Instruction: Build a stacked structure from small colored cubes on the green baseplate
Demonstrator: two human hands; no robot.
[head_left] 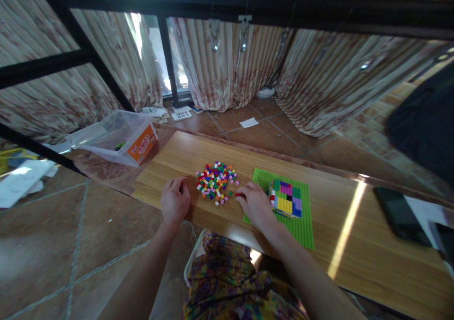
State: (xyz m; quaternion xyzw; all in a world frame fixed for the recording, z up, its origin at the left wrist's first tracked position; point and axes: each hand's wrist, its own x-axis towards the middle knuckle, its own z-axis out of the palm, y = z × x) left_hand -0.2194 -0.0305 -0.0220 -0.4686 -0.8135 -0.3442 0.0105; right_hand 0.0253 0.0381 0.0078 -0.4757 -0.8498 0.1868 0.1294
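Observation:
My right hand [254, 203] pinches a small red brick [239, 194] between thumb and fingertips, just right of a loose heap of tiny coloured bricks [215, 180]. Under and beside that hand lies a lime-green baseplate [304, 232]. On the baseplate sits a block built of multicoloured bricks [284, 204], with yellow, blue, purple and green on top. My left hand [175, 199] rests at the table's near edge, left of the heap. Its fingers are loosely curled, and no brick shows in them.
The wooden table [326, 206] runs from left to right. A clear plastic bin [117, 138] with an orange label stands beyond its left end. On the right lie a dark phone-like slab [400, 216] and white paper [422, 213]. Black metal bars [248, 8] cross in front of curtains.

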